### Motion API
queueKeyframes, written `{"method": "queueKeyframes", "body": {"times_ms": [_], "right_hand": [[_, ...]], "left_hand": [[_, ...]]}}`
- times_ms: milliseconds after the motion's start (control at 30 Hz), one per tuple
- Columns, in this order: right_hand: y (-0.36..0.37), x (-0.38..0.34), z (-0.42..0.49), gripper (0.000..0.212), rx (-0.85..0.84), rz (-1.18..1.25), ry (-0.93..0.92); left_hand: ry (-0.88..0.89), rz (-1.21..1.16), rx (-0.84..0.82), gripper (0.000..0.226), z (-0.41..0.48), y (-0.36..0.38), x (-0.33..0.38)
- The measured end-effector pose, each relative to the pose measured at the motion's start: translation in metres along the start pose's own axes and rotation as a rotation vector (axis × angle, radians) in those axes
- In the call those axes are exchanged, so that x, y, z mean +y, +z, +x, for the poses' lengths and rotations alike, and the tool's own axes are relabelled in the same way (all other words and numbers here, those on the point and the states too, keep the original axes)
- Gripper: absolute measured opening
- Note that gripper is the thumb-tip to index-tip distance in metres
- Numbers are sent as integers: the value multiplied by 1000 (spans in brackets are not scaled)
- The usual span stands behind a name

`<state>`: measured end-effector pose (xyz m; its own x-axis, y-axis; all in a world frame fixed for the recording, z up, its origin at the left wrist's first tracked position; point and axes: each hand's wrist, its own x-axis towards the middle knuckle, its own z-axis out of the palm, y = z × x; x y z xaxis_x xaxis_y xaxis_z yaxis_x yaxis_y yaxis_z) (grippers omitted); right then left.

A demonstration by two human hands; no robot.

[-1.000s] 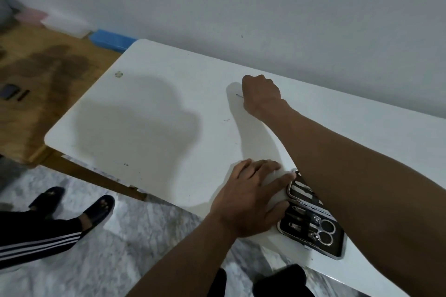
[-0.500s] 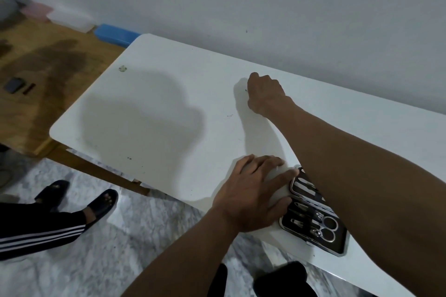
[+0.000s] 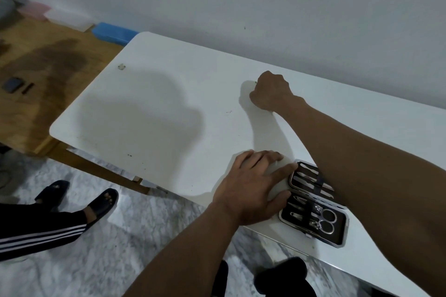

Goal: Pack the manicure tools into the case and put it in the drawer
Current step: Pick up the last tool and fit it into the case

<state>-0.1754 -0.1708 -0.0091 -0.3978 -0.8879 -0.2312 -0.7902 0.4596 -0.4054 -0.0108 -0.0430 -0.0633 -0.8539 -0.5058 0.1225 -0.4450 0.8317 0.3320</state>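
Observation:
The open manicure case (image 3: 336,232) lies near the front edge of the white table (image 3: 156,103), with scissors (image 3: 325,220) and several metal tools strapped into its dark lining. My right forearm crosses over its upper half. My left hand (image 3: 251,188) rests flat on the table just left of the case, fingers spread, with the index fingertip touching the case's rim. Farther back on the table, my right hand (image 3: 271,91) is closed in a fist around a thin metal tool. Only the tool's tiny tip (image 3: 255,82) shows at the knuckles.
A wall runs directly behind the table. Left of the table lies a wooden surface (image 3: 48,50) with a blue box (image 3: 113,32), pale boxes and small dark items (image 3: 13,84). Another person's sandalled feet (image 3: 101,202) stand on the marble floor at the front left.
The thin tool's tip stuck out left of my right fist a second ago; now almost all of it is hidden in the fist. My left hand stays flat beside the case.

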Motion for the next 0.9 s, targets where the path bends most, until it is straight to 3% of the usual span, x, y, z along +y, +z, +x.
{"method": "queueKeyframes", "body": {"times_ms": [133, 367, 467, 633, 767, 900], "right_hand": [[-10, 14, -20, 4, 19, 143, 39], [-32, 49, -72, 24, 95, 258, 76], [-41, 65, -104, 20, 122, 331, 92], [-46, 90, -155, 31, 68, 391, 126], [-43, 110, -190, 18, 152, 351, 123], [-41, 125, -214, 20, 162, 224, 131]], "left_hand": [[4, 43, -1, 52, 2, 1, 1], [13, 78, 61, 50, 0, 4, -2], [17, 96, 65, 50, -1, 6, -3], [13, 105, 59, 51, -2, 8, -2], [21, 112, 40, 51, -3, 5, 0], [30, 113, 46, 53, -4, 4, 1]]}}
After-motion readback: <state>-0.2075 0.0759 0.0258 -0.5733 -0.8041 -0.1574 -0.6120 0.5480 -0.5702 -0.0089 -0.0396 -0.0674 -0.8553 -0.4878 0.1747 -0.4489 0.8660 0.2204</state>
